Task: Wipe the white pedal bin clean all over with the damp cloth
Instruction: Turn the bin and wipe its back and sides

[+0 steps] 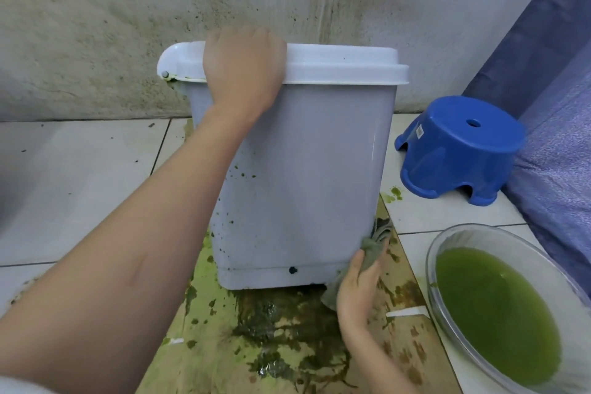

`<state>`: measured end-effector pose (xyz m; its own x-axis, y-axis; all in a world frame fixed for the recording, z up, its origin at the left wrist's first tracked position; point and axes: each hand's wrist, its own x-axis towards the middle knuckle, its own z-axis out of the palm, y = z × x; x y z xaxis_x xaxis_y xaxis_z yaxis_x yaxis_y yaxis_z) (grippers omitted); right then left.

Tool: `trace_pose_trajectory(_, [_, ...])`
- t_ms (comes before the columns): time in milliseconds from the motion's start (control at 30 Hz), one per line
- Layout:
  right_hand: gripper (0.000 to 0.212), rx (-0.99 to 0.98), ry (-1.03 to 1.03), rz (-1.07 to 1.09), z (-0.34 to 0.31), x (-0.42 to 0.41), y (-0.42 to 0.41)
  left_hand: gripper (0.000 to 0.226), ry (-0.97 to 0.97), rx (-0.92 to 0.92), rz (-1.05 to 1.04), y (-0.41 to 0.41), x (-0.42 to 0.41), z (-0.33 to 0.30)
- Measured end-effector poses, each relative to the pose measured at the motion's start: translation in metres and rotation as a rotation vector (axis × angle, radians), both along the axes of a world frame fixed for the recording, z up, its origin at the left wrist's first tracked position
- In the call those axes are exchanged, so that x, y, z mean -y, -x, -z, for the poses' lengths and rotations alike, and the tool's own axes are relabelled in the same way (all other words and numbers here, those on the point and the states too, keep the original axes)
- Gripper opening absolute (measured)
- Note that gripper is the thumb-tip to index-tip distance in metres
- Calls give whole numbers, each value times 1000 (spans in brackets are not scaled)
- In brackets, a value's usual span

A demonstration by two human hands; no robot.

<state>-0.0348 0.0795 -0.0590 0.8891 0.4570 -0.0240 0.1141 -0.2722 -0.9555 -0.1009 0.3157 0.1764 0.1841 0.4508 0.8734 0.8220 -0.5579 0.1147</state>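
Note:
The white pedal bin [307,169] stands upright in the middle of the floor, lid shut, with green specks on its left side and low front. My left hand [243,67] grips the left part of the lid [345,65] from above. My right hand [358,288] is at the bin's lower right corner, closed on a grey-green damp cloth [372,249] that is pressed against that corner edge. Part of the cloth hangs behind the hand, under the bin's base.
A clear bowl of green water [499,317] sits on the floor at the lower right. A blue plastic stool [457,150] stands right of the bin, against blue fabric [556,137]. Stained cardboard [281,339] lies under the bin. A mould-marked wall [128,25] is close behind.

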Motion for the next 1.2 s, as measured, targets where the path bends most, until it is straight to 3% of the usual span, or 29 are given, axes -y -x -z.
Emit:
trace_pose_trajectory(100, [63, -115, -4, 32, -16, -1, 44, 37, 4, 0, -15, -2, -2, 1])
trace_pose_trajectory(200, [54, -229, 5, -87, -32, -8, 103, 43, 39, -12, 16, -2, 2, -2])
trace_pose_trajectory(333, [48, -118, -27, -170, -54, -34, 136, 35, 23, -33, 42, 4, 2, -1])
trace_pose_trajectory(433, [55, 134, 8, -166, -72, -53, 107, 32, -67, -8, -7, 4, -1, 0])
trace_pose_trajectory(567, [59, 359, 43, 21, -97, -76, 23, 31, -124, -28, -31, 4, -5, 1])
trace_pose_trajectory(633, [63, 335, -16, 123, -91, -76, -3, 31, -126, -76, -78, 2, -3, 0])
trace_pose_trajectory(733, [71, 140, -153, 245, -60, -56, 0, 30, -126, -98, -116, 0, 0, -1])
trace_pose_trajectory(833, [67, -47, -137, 287, -38, -36, 12, 30, -111, -74, -87, 1, 4, 3])
trace_pose_trajectory(967, [57, -187, -132, 193, -91, -50, -13, 30, -82, -34, -71, 3, 6, 0])
trace_pose_trajectory(1133, [52, -56, -286, 101, -190, -97, -46, 31, -89, -37, -41, 5, 7, 2])
trace_pose_trajectory(1200, [60, 196, -233, 123, -189, -111, -43, 31, -85, -49, -63, 5, 6, 1])
